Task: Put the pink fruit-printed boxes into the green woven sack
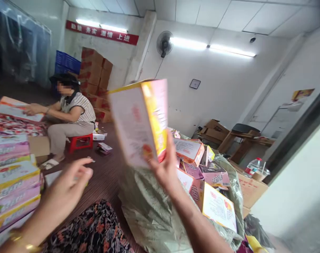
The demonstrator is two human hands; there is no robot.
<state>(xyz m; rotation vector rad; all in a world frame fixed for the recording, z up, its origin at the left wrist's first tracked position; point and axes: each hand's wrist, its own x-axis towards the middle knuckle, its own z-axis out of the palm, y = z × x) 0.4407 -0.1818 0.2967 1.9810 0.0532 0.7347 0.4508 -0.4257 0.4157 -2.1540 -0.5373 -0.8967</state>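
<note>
My right hand (pixel 164 167) grips a white, yellow and pink carton (pixel 131 130) by its lower corner and holds it up, tilted, at the centre of the head view. The carton is blurred. Beneath it stands a large woven sack (pixel 152 207), filled with similar printed cartons (pixel 219 205). My left hand (pixel 70 182) is in the air at the lower left, fingers loosely bent and apart, nothing held. Closest to it on the left is a stack of pink, yellow and white cartons (pixel 15 179).
A co-worker (pixel 75 109) sits on a red stool (pixel 81 142), holding a carton (pixel 19 109) over a heap of small packets (pixel 18 124). Brown boxes (pixel 91 75) are piled behind. At right, a bottle (pixel 252 167) and a cup stand on a cardboard box (pixel 251 189).
</note>
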